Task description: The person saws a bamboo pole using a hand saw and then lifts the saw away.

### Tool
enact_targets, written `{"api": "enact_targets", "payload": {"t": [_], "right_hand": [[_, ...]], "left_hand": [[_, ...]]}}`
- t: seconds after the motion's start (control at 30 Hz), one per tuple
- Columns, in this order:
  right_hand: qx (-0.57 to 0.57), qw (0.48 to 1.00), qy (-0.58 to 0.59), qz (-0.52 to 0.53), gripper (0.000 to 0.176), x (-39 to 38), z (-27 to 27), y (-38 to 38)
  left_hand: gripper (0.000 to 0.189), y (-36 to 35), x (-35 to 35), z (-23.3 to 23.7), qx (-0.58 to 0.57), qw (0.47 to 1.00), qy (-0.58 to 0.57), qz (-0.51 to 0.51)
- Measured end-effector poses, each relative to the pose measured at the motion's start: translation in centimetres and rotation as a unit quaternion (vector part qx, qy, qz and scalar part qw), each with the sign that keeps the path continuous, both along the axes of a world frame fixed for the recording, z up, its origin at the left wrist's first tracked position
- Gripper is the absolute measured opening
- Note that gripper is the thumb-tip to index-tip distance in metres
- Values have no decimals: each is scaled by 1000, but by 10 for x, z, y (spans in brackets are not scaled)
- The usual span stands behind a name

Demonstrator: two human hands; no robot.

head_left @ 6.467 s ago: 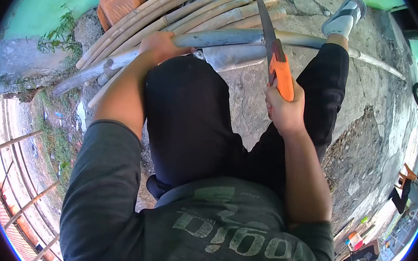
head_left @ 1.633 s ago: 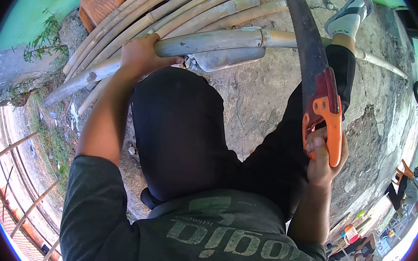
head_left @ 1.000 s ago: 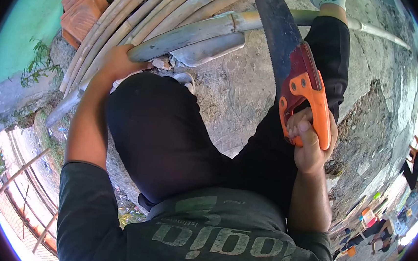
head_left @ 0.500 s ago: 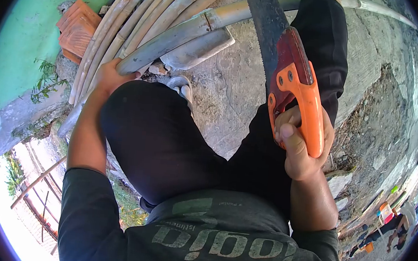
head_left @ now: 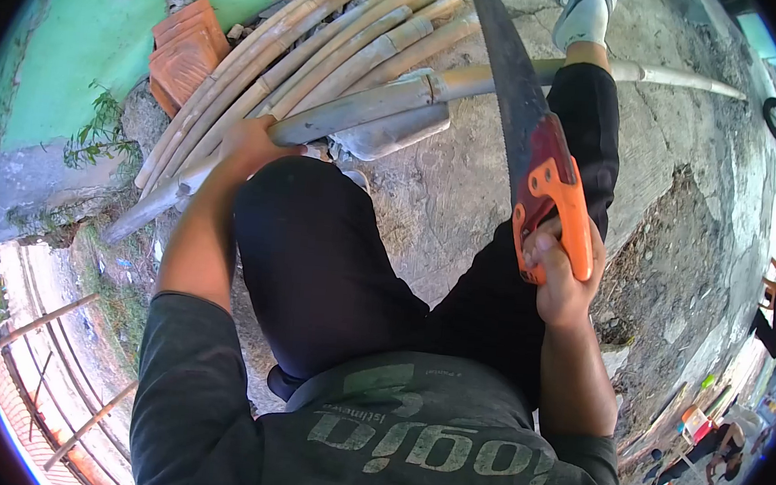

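Note:
My right hand (head_left: 567,279) is wrapped round the orange handle of a handsaw (head_left: 522,107), raised over my right leg. Its dark toothed blade points up and away from me, crossing in front of a thick bamboo pole (head_left: 353,108) in this view. My left hand (head_left: 257,147) grips the pole's near end beside my left knee, some fingers hidden behind it. The pole runs rightwards from there, with a dark ring mark around it partway along, and passes by my right lower leg.
More bamboo poles (head_left: 302,58) lie side by side along the green wall (head_left: 66,44). Stacked clay roof tiles (head_left: 186,58) stand against it. Under the held pole lies a pale, worn block (head_left: 397,132). A person (head_left: 709,450) is far off at lower right.
The view has shifted, showing more ground ahead and my right foot. The saw sits slightly lower and farther from the camera. Both hands keep their grip.

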State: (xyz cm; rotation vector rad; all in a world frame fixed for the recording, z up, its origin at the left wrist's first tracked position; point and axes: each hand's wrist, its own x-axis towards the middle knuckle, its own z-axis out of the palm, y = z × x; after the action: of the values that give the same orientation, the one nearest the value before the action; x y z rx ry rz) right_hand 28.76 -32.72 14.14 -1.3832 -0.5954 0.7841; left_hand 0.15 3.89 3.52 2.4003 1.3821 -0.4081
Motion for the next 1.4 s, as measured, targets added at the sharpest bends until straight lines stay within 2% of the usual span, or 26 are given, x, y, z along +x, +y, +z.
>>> {"api": "enact_targets", "payload": {"t": [0.1,0.2,0.3,0.57,0.67,0.87,1.07,1.4], "right_hand": [[32,999,-10,-21,13,-8,3,-5],[-4,999,-35,-7,11,-9,-7,-8],[-50,998,-43,12,9,-5,-15,1],[-95,991,-56,70,10,0,-26,7],[-113,991,-16,65,10,-5,-19,5],[-146,984,-56,85,11,-13,-19,2],[-137,986,56,78,9,-28,1,-9],[-188,977,-44,90,7,-53,24,10]], "left_hand": [[84,-22,2,4,121,992,19,39],[90,-27,15,15,90,991,50,83],[88,-17,3,-7,143,989,33,28],[85,-12,-1,-22,164,985,34,32],[85,-11,-1,-21,160,986,33,28],[81,-9,-2,-21,155,987,27,27],[79,-13,0,-11,145,989,14,30],[81,-15,0,-2,132,991,23,28]]}}
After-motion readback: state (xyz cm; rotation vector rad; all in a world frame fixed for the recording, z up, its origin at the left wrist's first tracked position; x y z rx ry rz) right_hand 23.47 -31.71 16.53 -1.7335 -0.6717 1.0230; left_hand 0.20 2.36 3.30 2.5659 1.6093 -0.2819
